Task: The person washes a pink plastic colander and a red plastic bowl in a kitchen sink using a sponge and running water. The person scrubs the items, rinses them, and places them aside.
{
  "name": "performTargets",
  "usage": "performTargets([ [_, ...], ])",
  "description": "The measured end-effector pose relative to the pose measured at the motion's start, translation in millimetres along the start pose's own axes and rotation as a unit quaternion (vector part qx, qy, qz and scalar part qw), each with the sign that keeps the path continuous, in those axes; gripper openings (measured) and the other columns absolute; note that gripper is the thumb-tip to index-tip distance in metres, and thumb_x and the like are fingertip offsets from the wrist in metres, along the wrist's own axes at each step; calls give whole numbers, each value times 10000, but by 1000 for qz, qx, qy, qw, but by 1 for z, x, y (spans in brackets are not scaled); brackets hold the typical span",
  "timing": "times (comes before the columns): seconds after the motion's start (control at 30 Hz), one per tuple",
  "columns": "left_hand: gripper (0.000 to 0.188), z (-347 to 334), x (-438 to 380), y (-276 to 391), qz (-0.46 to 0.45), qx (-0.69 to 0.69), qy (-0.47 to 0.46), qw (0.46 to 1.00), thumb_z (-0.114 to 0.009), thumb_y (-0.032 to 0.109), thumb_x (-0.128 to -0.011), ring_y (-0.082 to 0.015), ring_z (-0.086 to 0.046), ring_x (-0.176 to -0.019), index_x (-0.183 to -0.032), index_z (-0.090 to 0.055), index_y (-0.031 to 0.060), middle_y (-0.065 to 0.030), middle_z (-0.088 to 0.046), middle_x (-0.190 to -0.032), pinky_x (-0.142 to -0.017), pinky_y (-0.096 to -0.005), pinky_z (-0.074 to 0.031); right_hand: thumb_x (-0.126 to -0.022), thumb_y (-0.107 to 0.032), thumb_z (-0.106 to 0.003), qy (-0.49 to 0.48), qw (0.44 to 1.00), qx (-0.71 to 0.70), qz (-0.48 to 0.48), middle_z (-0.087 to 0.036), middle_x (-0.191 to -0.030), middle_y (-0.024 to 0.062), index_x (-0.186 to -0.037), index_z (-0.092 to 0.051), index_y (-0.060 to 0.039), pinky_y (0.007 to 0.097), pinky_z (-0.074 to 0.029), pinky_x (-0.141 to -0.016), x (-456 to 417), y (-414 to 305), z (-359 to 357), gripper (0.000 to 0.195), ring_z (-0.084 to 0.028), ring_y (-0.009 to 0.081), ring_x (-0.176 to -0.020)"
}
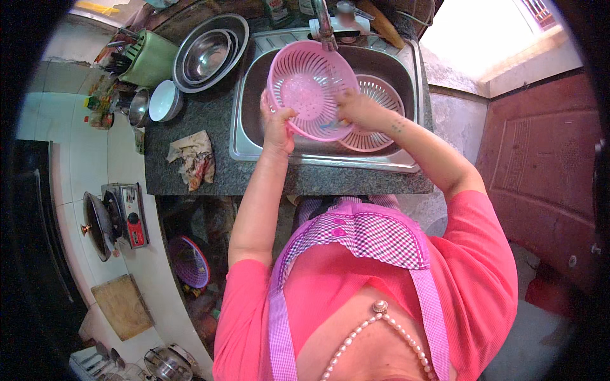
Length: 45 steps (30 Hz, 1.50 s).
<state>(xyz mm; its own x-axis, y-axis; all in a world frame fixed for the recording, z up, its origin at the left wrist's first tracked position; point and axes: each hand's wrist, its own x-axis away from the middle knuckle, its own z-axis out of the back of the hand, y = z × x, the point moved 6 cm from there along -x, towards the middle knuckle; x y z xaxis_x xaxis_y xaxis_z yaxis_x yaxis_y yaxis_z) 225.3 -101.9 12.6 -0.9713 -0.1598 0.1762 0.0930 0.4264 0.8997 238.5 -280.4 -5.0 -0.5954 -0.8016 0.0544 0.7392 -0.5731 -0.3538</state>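
Note:
A pink plastic colander is held tilted over the stainless steel sink, under the faucet. My left hand grips its left rim, thumb on the inner side. Against the right inner wall, the curled fingers of my right hand press a small blue-and-yellow object, mostly hidden and too small to name surely. Below my right forearm a second, paler pink colander lies in the basin, partly covered by the hand and the first colander. White suds or wet shine show on the first colander's bottom.
Nested metal bowls, a white bowl and a green utensil holder stand left of the sink. A crumpled stained cloth lies on the dark stone counter. Bottles and a wooden board are behind the faucet.

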Motion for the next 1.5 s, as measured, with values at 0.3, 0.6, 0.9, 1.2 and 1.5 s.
performTargets([
  [0.3, 801, -3, 9, 24, -79, -47, 52, 994, -644, 19, -687, -270, -392, -1192, -1363, -221, 89, -136, -356, -1305, -991, -412, -349, -811, -163, -582, 88, 945, -200, -245, -493, -1254, 89, -1233, -497, -107, 341, -390, -948, 42, 70, -14, 433, -447, 231, -1178],
  [0.6, 633, -27, 47, -7, 324, 100, -93, 936, -468, 531, -847, -334, -494, -1143, -1299, -398, 94, -165, -479, -1271, -888, -559, -427, -881, -364, -549, 133, 557, -777, -262, -567, -1119, 97, -1297, -388, -51, 341, -532, -769, 73, 76, -26, 545, -588, 166, -958],
  [0.9, 506, -52, 44, -59, 363, 198, -224, 882, -475, 284, -845, -326, -510, -1122, -1270, -398, 21, -180, -493, -1245, -932, -543, -410, -835, -333, -611, 174, 712, -604, -313, -584, -1094, 61, -1332, -381, -125, 279, -535, -631, 134, 68, 58, 587, -591, 132, -916],
  [1.2, 547, -85, 9, -102, 236, 82, -188, 950, -419, -116, -738, -264, -542, -1075, -1266, -389, 23, -144, -518, -1192, -882, -393, -492, -865, -175, -585, 303, 769, -491, -275, -539, -1193, 52, -1341, -379, -70, 290, -422, -901, 160, 90, 98, 529, -515, 135, -1048],
  [1.5, 807, -25, -11, -60, 18, 21, -12, 1000, -380, -168, -673, -295, -449, -1158, -1355, -183, 216, -102, -334, -1332, -787, -454, -522, -864, -95, -513, 291, 625, -649, -322, -602, -1012, 87, -1196, -469, -22, 297, -521, -710, 65, 89, -11, 343, -602, 185, -890],
])
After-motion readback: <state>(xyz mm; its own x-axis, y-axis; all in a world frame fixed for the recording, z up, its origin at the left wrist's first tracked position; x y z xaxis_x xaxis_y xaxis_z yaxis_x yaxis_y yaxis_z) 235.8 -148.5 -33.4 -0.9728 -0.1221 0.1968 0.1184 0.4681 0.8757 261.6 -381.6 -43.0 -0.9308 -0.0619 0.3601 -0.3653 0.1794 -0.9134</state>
